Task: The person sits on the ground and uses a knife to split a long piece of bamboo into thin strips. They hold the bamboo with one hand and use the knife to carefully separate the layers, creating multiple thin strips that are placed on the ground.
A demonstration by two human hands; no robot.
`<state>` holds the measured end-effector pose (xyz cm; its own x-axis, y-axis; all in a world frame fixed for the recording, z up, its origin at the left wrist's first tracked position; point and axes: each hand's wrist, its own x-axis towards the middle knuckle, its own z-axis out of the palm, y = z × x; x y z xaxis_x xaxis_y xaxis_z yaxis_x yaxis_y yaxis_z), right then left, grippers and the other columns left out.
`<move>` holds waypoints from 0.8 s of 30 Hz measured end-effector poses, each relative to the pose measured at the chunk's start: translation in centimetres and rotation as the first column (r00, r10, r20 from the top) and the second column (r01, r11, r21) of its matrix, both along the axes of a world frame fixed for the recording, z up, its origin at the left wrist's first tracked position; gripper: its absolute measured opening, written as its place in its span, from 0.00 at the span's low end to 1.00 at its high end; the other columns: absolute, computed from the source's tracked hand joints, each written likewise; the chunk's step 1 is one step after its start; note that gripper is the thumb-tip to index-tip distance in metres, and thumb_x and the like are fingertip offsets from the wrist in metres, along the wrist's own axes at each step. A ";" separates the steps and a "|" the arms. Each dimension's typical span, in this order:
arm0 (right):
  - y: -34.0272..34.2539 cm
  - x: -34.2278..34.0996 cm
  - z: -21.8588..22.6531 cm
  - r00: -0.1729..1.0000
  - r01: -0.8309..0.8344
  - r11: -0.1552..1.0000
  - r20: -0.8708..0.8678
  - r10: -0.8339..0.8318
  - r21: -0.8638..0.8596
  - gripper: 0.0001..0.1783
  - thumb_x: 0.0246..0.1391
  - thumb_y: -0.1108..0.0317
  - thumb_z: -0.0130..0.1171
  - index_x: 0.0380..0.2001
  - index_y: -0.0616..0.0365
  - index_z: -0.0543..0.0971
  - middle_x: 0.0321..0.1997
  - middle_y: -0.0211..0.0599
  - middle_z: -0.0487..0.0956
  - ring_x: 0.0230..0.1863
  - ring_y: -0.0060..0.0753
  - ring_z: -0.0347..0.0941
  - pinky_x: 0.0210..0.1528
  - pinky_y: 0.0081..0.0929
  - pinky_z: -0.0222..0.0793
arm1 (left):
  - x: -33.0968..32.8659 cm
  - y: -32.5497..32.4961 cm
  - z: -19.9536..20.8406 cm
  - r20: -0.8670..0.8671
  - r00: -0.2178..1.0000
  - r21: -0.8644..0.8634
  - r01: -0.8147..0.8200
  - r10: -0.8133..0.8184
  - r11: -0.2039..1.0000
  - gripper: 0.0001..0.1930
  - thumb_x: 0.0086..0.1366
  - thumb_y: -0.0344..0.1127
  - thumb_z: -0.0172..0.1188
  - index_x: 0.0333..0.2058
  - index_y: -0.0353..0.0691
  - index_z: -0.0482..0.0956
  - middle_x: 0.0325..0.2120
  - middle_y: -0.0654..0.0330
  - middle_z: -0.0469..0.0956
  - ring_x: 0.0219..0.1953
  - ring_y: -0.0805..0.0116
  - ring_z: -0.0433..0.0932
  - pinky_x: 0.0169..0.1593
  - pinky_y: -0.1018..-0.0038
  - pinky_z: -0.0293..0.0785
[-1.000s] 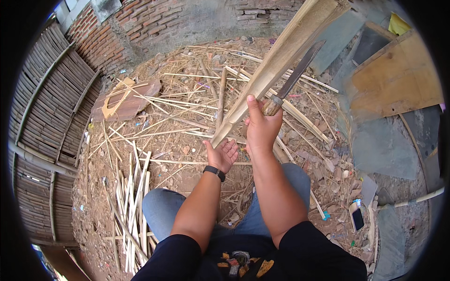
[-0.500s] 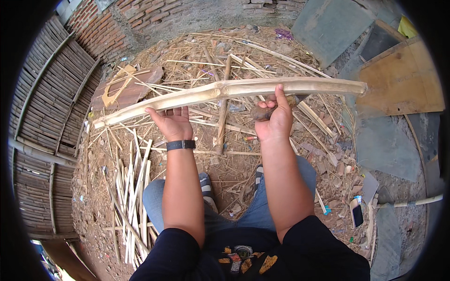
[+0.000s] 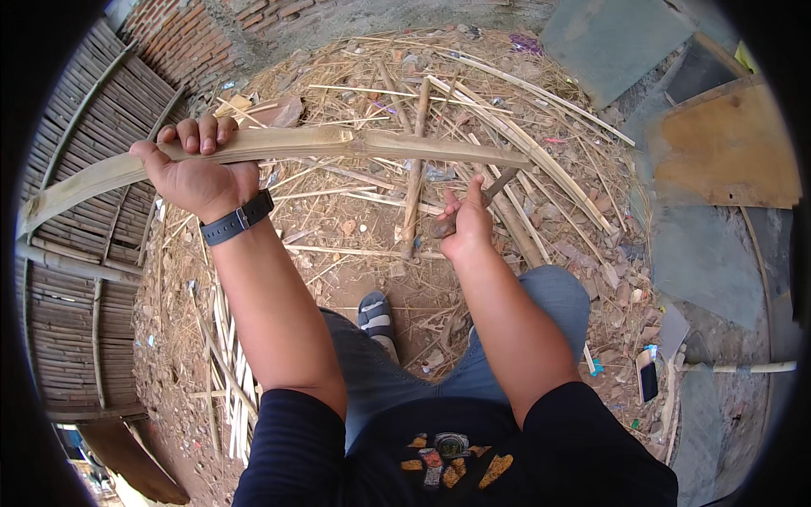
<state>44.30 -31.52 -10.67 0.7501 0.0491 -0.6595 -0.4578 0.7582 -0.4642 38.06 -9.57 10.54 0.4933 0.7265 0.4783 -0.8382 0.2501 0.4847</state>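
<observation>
A long split bamboo strip [image 3: 287, 145] stretches across the view at the far side of my knees, its left part bending toward the bamboo wall. My left hand [image 3: 198, 176], with a dark watch strap at the wrist, is closed around the strip left of its middle. In my right hand [image 3: 473, 226] is a knife with a thick wooden handle [image 3: 444, 226]. Its dark blade [image 3: 502, 183] points up and right, close below the strip's right end; whether they touch I cannot tell.
Thin bamboo sticks [image 3: 235, 372] lie piled at the lower left. Longer strips [image 3: 524, 135] and a round pole [image 3: 416, 173] are scattered over the straw-covered ground. A phone [image 3: 648, 380] lies at right, near a brown board [image 3: 726, 139] and grey sheets. A bamboo wall [image 3: 72, 177] stands left.
The bamboo strip has shifted left, and my left hand has moved left and up with it, gripping it from above. My right hand has left the strip and lowered slightly, holding only the knife.
</observation>
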 end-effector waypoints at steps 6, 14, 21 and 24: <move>1.6 -1.0 -4.3 0.989 -0.102 0.976 -0.128 0.078 -0.192 0.21 0.62 0.50 0.57 0.46 0.56 0.72 0.34 0.30 0.76 0.25 0.23 0.65 0.25 0.27 0.65 | -3.5 3.1 -0.8 -0.147 0.921 0.070 -0.355 0.361 0.932 0.22 0.71 0.59 0.47 0.27 0.48 0.63 0.15 0.69 0.56 0.17 0.76 0.55 0.23 0.78 0.55; 4.5 -3.2 -0.7 0.935 -0.275 0.921 0.145 0.323 -0.276 0.12 0.62 0.57 0.59 0.36 0.50 0.69 0.25 0.25 0.69 0.21 0.18 0.63 0.21 0.22 0.63 | -0.2 7.2 -11.8 -0.212 0.835 0.265 -0.452 0.508 0.852 0.21 0.69 0.51 0.57 0.25 0.45 0.62 0.15 0.69 0.58 0.16 0.78 0.57 0.23 0.78 0.56; 8.4 -6.4 -1.2 0.679 -0.491 0.660 0.226 0.699 -0.568 0.18 0.58 0.58 0.62 0.42 0.59 0.71 0.23 0.28 0.70 0.16 0.20 0.65 0.18 0.21 0.63 | -0.4 9.6 -13.6 -0.246 0.854 0.220 -0.411 0.458 0.885 0.20 0.71 0.49 0.55 0.24 0.44 0.63 0.14 0.70 0.58 0.15 0.80 0.55 0.20 0.79 0.52; 9.6 -8.6 -0.8 0.538 -0.511 0.533 0.233 0.810 -0.674 0.21 0.58 0.57 0.62 0.46 0.61 0.72 0.23 0.29 0.71 0.15 0.19 0.66 0.18 0.20 0.63 | -1.3 9.6 -13.2 -0.275 0.858 0.155 -0.406 0.435 0.900 0.20 0.71 0.50 0.54 0.24 0.45 0.63 0.15 0.70 0.59 0.15 0.80 0.54 0.19 0.79 0.50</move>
<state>35.67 -21.95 -11.46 0.8207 0.4727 -0.3209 -0.3226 -0.0801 -0.9432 36.76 0.02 -2.67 0.2785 0.8584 0.4307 -0.6678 -0.1493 0.7292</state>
